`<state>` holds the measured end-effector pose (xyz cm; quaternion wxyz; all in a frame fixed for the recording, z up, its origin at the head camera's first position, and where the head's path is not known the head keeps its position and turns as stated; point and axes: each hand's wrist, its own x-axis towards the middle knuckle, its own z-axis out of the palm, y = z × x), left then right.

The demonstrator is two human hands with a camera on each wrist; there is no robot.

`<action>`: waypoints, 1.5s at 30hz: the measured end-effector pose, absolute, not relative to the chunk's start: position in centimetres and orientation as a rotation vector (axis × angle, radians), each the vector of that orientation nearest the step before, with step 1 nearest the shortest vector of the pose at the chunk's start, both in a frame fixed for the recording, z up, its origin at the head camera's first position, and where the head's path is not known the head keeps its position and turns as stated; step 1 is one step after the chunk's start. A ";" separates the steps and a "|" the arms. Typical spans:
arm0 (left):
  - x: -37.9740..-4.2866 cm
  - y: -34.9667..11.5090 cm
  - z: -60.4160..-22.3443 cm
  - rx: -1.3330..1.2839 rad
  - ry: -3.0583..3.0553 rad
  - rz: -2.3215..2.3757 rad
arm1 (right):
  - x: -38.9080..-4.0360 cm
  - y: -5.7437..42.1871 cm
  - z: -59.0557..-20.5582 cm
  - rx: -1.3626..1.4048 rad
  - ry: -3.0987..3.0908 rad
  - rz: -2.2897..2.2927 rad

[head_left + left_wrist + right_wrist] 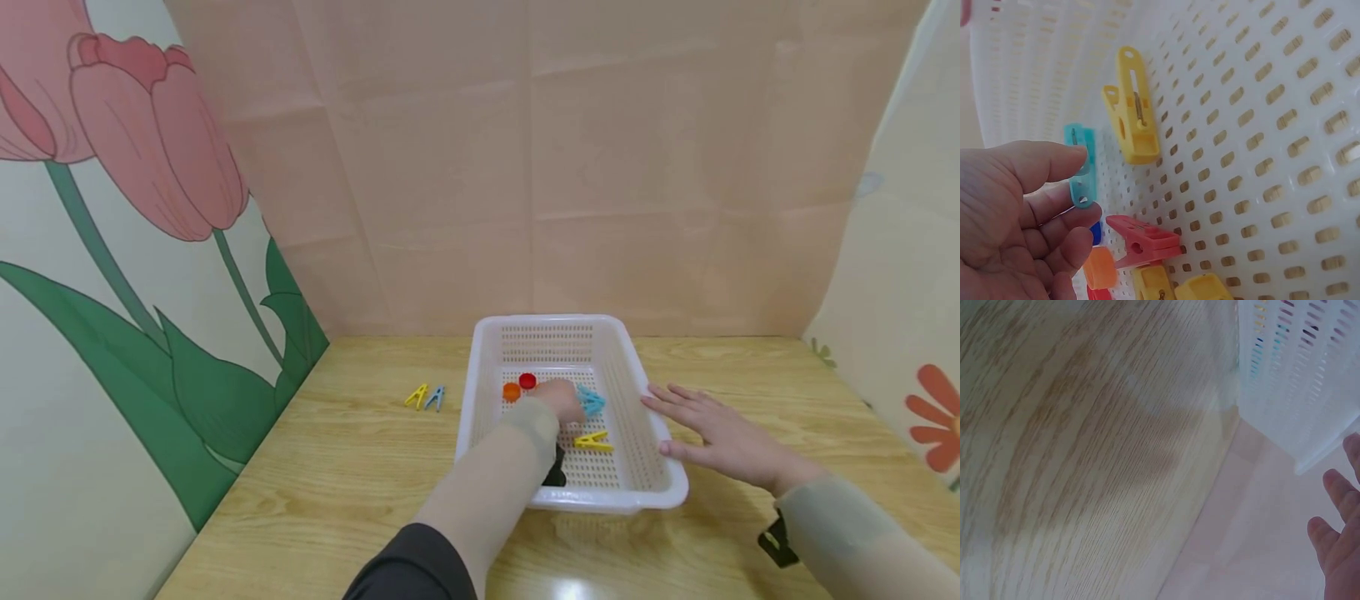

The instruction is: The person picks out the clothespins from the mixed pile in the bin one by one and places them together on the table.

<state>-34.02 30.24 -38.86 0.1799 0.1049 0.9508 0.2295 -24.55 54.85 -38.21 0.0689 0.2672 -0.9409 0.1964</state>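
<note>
The white perforated basket (637, 446) stands on the table, with my left hand (558, 400) reaching inside it. In the left wrist view, the thumb and fingers pinch a turquoise clothespin (1084, 185). Close by lie a yellow clothespin (1140, 122), a red clothespin (1147, 240) and more yellow pieces (1204, 289), cut off by the frame. An orange cap (512, 392) and a red cap (527, 381) sit left of that hand. My right hand (720, 437), fingers spread and fairly straight, touches the basket's right rim.
Left of the basket, a yellow clothespin (417, 396) and a blue clothespin (435, 398) lie on the wooden table (360, 475). A pinkish covering (420, 167) hangs behind the table. Flower-patterned panels (135, 250) border the sides.
</note>
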 end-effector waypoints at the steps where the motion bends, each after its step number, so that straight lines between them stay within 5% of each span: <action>1: -34.2 30.3 -38.9 0.282 2.675 0.668 | -24.6 54.9 -38.2 0.805 -2.833 0.594; 21: -38.0 30.5 -37.8 0.357 2.778 0.656 | -26.2 55.7 -38.0 0.827 -2.848 0.591; 45: -38.7 26.8 -32.8 0.281 2.732 1.048 | -27.9 56.9 -38.0 0.848 -2.861 0.586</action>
